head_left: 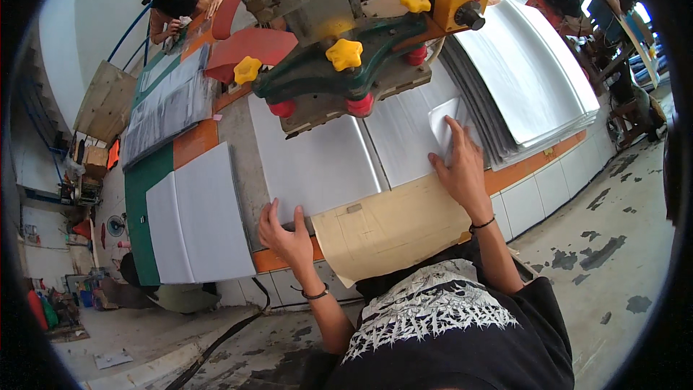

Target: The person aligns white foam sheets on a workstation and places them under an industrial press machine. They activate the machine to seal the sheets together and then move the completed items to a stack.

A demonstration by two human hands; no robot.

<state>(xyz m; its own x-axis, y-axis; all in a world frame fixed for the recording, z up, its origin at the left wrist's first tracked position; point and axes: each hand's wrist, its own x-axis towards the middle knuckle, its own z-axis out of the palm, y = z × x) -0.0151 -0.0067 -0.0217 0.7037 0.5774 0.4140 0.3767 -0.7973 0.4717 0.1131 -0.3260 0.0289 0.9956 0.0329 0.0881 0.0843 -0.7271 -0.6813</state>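
We log 1 view: the left of 2 fisheye cameras on the wearer's head, facing down and forward over the counter [195,148]. The wearer's shirt [462,339] fills the lower edge; the left grip [287,237] and right grip [463,170] lie near. We note edges bending toward the rim.

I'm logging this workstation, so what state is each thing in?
Left hand: open, fingers spread
Right hand: open, fingers spread
White sheet: laid out
Sheet flap: curled up
Cream card: laid out
Left paper: lying down, creased
Right pile: stacked in layers
Press: seems raised
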